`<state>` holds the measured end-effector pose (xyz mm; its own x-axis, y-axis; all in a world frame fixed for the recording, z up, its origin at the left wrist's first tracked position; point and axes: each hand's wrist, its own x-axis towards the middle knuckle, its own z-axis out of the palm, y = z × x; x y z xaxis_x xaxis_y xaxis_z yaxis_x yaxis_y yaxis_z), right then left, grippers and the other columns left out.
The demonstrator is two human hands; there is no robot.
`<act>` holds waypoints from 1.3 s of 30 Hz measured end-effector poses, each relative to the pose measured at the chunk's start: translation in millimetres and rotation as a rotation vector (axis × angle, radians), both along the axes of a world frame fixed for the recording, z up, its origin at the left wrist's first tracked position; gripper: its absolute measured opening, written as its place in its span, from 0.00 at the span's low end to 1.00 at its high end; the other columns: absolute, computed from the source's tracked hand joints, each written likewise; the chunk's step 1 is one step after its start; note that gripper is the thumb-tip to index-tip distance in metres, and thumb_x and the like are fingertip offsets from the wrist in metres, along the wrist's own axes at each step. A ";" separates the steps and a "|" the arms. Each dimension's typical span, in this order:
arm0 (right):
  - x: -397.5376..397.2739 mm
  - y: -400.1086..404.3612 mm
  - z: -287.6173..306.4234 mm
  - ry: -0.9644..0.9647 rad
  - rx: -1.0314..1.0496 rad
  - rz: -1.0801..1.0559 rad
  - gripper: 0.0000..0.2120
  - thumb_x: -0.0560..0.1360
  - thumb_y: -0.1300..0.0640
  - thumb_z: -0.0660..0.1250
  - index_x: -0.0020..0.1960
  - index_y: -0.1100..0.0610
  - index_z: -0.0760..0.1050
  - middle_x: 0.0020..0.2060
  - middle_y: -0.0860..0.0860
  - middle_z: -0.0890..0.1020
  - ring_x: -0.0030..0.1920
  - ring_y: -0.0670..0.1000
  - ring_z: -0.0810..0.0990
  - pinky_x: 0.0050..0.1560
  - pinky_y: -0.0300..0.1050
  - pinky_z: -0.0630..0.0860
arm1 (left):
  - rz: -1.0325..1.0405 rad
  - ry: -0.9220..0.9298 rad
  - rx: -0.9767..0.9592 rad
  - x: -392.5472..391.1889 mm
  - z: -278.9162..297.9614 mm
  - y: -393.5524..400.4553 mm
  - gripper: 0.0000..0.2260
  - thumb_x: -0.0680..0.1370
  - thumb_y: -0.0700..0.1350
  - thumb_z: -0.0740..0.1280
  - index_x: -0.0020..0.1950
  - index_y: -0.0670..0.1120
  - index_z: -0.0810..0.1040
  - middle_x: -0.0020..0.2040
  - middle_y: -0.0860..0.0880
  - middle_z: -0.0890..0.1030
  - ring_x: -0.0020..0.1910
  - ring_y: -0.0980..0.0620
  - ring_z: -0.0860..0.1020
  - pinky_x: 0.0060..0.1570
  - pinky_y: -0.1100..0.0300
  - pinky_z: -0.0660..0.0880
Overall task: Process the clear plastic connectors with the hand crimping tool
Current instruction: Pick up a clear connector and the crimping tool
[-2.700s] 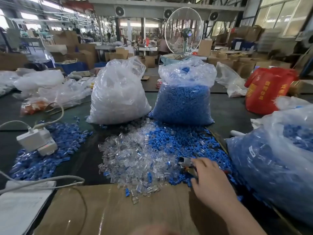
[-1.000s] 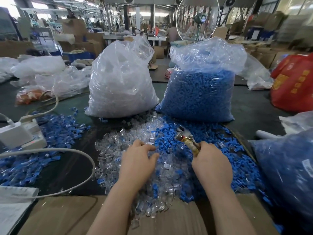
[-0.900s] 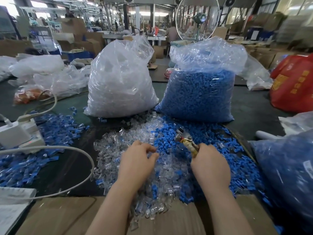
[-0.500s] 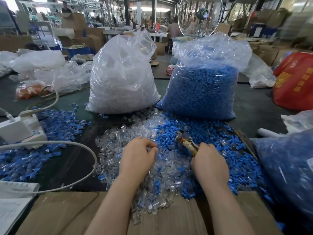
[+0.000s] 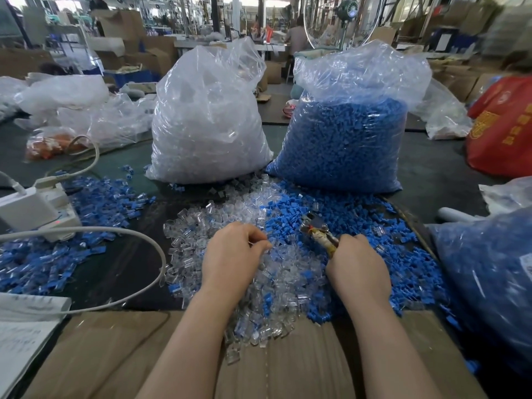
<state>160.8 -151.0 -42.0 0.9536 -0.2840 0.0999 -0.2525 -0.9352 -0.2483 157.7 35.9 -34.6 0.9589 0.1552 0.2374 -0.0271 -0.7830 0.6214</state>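
A heap of clear plastic connectors (image 5: 198,234) lies mid-table, mixed on its right with blue caps (image 5: 359,214). My left hand (image 5: 233,254) rests on the clear heap with its fingertips curled together; whether it pinches a connector is hidden. My right hand (image 5: 357,269) grips the handles of the hand crimping tool (image 5: 318,230), whose metal jaws point up and away over the blue caps.
A bag of clear parts (image 5: 207,119) and a bag of blue caps (image 5: 345,133) stand behind the heap. Another blue-filled bag (image 5: 489,283) lies at right, a red bag (image 5: 503,125) beyond. A white power strip (image 5: 31,211) with a cable (image 5: 138,234) sits left. Cardboard (image 5: 100,355) covers the near edge.
My left hand came into view and settled on the clear heap. My right hand lifted the crimping tool slightly toward the centre. Over the last half second both hands barely moved.
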 end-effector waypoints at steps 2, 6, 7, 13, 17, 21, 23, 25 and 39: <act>0.1 -0.4 -0.4 -0.004 0.001 0.005 0.02 0.77 0.59 0.64 0.48 0.54 0.71 0.47 0.52 0.73 0.33 0.52 0.71 0.29 0.45 0.63 | -0.001 0.000 0.008 0.0 0.2 -0.1 0.02 0.75 0.52 0.73 0.43 0.56 0.83 0.42 0.61 0.79 0.37 0.67 0.75 0.34 0.73 0.65; 1.6 -2.3 -1.7 0.004 -0.018 0.016 0.05 0.77 0.57 0.64 0.46 0.53 0.67 0.45 0.51 0.72 0.31 0.50 0.69 0.28 0.45 0.61 | -0.026 0.081 0.014 1.6 -1.0 -0.1 0.05 0.75 0.52 0.73 0.51 0.55 0.83 0.43 0.60 0.79 0.35 0.64 0.77 0.30 0.73 0.66; 1.9 -2.7 -1.9 0.009 -0.020 0.020 0.06 0.77 0.57 0.64 0.46 0.52 0.67 0.45 0.51 0.71 0.31 0.49 0.68 0.28 0.45 0.61 | -0.026 0.095 0.017 1.4 -1.0 -0.2 0.06 0.76 0.51 0.73 0.51 0.55 0.83 0.42 0.60 0.78 0.34 0.64 0.77 0.28 0.73 0.66; 2.4 -3.5 -3.8 0.002 -0.005 0.011 0.06 0.76 0.56 0.66 0.47 0.53 0.68 0.43 0.51 0.71 0.34 0.52 0.71 0.33 0.46 0.66 | -0.012 0.063 0.043 1.0 0.2 -1.1 0.01 0.75 0.51 0.73 0.45 0.55 0.83 0.45 0.59 0.82 0.35 0.64 0.77 0.30 0.72 0.66; 2.1 -4.6 -5.5 -0.022 -0.020 0.010 0.06 0.75 0.55 0.67 0.47 0.52 0.69 0.40 0.49 0.70 0.30 0.48 0.68 0.27 0.45 0.60 | 0.025 0.008 -0.001 0.1 -0.2 -2.0 0.07 0.76 0.51 0.72 0.39 0.56 0.78 0.46 0.58 0.78 0.39 0.64 0.74 0.34 0.72 0.63; 2.1 -3.9 -7.1 -0.002 -0.055 0.046 0.05 0.76 0.55 0.66 0.46 0.51 0.70 0.40 0.49 0.69 0.31 0.49 0.70 0.27 0.45 0.62 | 0.037 -0.055 -0.045 -2.6 1.5 -2.3 0.10 0.77 0.50 0.71 0.38 0.58 0.73 0.40 0.61 0.76 0.38 0.66 0.74 0.34 0.72 0.63; 2.1 -4.2 -7.5 -0.003 -0.047 0.072 0.06 0.76 0.55 0.66 0.45 0.51 0.68 0.39 0.48 0.67 0.31 0.49 0.71 0.26 0.45 0.62 | 0.019 -0.052 -0.068 -4.1 1.8 -3.9 0.10 0.78 0.49 0.70 0.39 0.58 0.72 0.37 0.61 0.76 0.35 0.65 0.75 0.31 0.72 0.65; 1.8 -3.4 -6.5 -0.001 -0.032 0.083 0.06 0.75 0.54 0.67 0.46 0.51 0.68 0.38 0.48 0.67 0.32 0.49 0.70 0.27 0.45 0.62 | -0.001 -0.047 -0.100 -4.5 1.1 -5.0 0.09 0.78 0.48 0.69 0.41 0.56 0.72 0.36 0.60 0.77 0.34 0.64 0.75 0.32 0.71 0.68; 3.0 5.1 -2.2 -0.218 0.488 0.120 0.03 0.78 0.51 0.65 0.46 0.47 0.72 0.38 0.44 0.79 0.38 0.48 0.76 0.38 0.50 0.74 | -0.121 -0.001 -0.670 -9.7 14.8 -9.2 0.07 0.74 0.42 0.74 0.45 0.55 0.84 0.40 0.59 0.84 0.40 0.61 0.82 0.45 0.64 0.80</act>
<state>163.8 -145.9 -44.2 0.9542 -0.2373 0.1824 -0.0456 -0.7175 -0.6951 148.0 26.7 -19.8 0.9786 0.1612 0.1283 -0.0910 -0.2202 0.9712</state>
